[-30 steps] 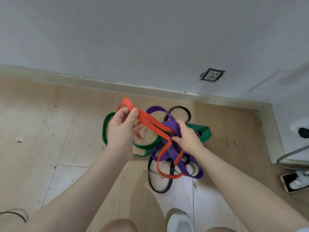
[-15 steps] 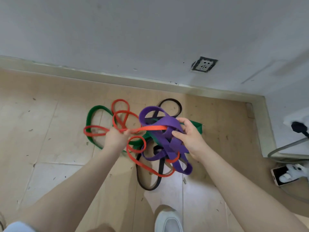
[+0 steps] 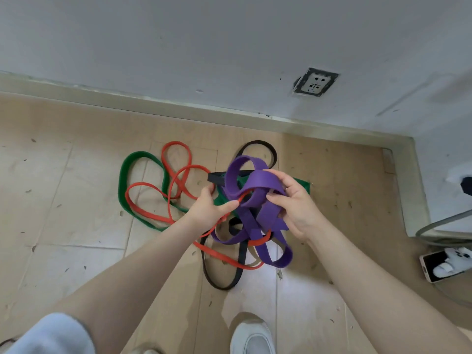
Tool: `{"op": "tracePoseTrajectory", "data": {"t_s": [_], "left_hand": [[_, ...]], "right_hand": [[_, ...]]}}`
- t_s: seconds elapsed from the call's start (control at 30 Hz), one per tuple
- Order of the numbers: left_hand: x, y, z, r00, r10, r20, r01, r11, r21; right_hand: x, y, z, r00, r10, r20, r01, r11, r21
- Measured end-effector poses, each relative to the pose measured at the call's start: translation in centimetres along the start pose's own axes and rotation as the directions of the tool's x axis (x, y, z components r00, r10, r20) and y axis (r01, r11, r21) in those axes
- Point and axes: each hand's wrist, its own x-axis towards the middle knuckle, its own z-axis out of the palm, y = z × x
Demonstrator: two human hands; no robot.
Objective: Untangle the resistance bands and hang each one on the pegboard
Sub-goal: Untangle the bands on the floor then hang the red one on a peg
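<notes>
Gripping the purple band [image 3: 255, 185], the right hand [image 3: 293, 208] lifts its knot above the floor [image 3: 63, 226] while the left hand [image 3: 207, 208] pinches the red band [image 3: 153, 215] threaded through it. Untangling looks barely begun; next, draw red free leftward, where floor lies open. Wall [image 3: 204, 47] bounds the far side. No pegboard shows.

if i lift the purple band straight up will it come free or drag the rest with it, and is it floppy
Probably floppy: the purple band folds and droops in loose loops below the right hand. It would likely drag others along, since the red band and black band thread through its loops. It looks light; the hand's fingers hold the bunch without visible strain.
</notes>
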Motion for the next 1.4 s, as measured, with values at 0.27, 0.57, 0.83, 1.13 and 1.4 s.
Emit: {"op": "tracePoseTrajectory", "data": {"t_s": [0.27, 0.57, 0.83, 1.13, 1.4], "left_hand": [[1.9, 1.0, -3.0, 0.999, -0.041, 0.024, 0.044, 0.988, -0.149], [0.7, 3.5, -6.5, 0.997, 0.069, -0.037, -0.078, 0.897, -0.434], [-2.2, 1.7, -7.3, 0.963, 0.267, 0.043, -0.264, 0.962, -0.062], [-2.7, -4.6, -7.0, 0.882, 0.122, 0.456, -0.407, 0.684, 0.605], [-3.2, -6.6, -5.4, 0.889, 0.166, 0.427, -0.439, 0.577, 0.689]], "right_hand": [[-1.7, -0.9, -1.3, 0.939, -0.093, 0.330, 0.317, 0.604, -0.731], [-3.7, 6.0, 4.1, 0.839, 0.039, 0.543, 0.523, -0.331, -0.785], [-3.1, 2.4, 2.6, 0.864, -0.488, 0.124, 0.334, 0.371, -0.866], [2.5, 9.0, 0.5, 0.849, 0.214, 0.482, 0.485, 0.046, -0.874], [2.0, 13.7, 3.0, 0.775, 0.330, 0.539, 0.621, -0.557, -0.551]]}}
